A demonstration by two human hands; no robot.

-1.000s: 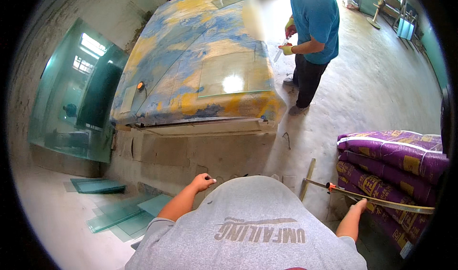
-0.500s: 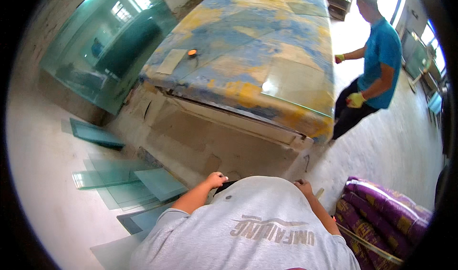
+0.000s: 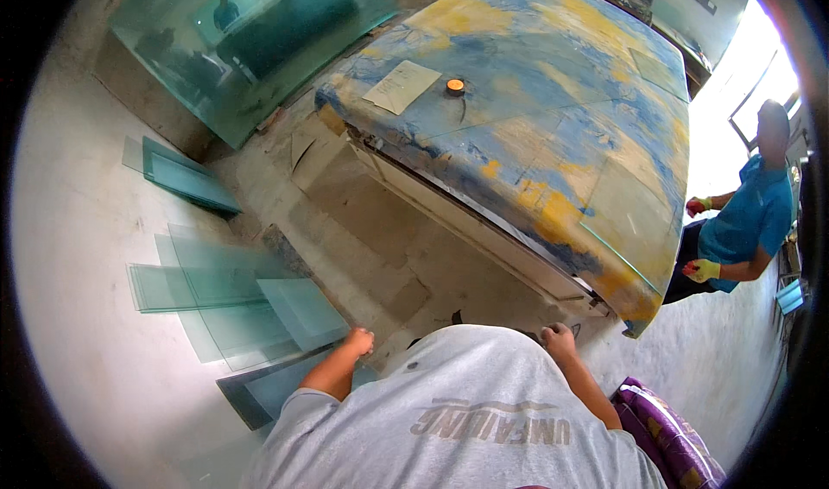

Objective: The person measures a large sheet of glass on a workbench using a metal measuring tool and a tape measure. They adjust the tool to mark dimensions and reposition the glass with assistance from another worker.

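My left hand (image 3: 359,341) hangs at waist height with its fingers curled closed, and I see nothing in it. Leaning glass panes (image 3: 304,312) are the nearest things to it in the picture. On the other side, my right hand (image 3: 559,340) is also curled closed, showing no object. Beyond it is the near corner of a big table (image 3: 484,182) covered with blue and yellow mottled cloth. A clear glass sheet (image 3: 635,221) lies at the table's right side. Farther left on the cloth are a sheet of paper (image 3: 402,87) and an orange tape measure (image 3: 455,85).
Large glass sheets (image 3: 259,49) lean at the far left, with smaller panes (image 3: 186,176) stacked nearer along the pale wall. A co-worker (image 3: 747,217) in a blue shirt and gloves stands right of the table. Purple wrapped rolls (image 3: 669,433) lie at my lower right.
The view has turned, shifting the table to the right and the purple rolls partly out of sight. Both my hands stay low beside my body. The co-worker appears farther right.
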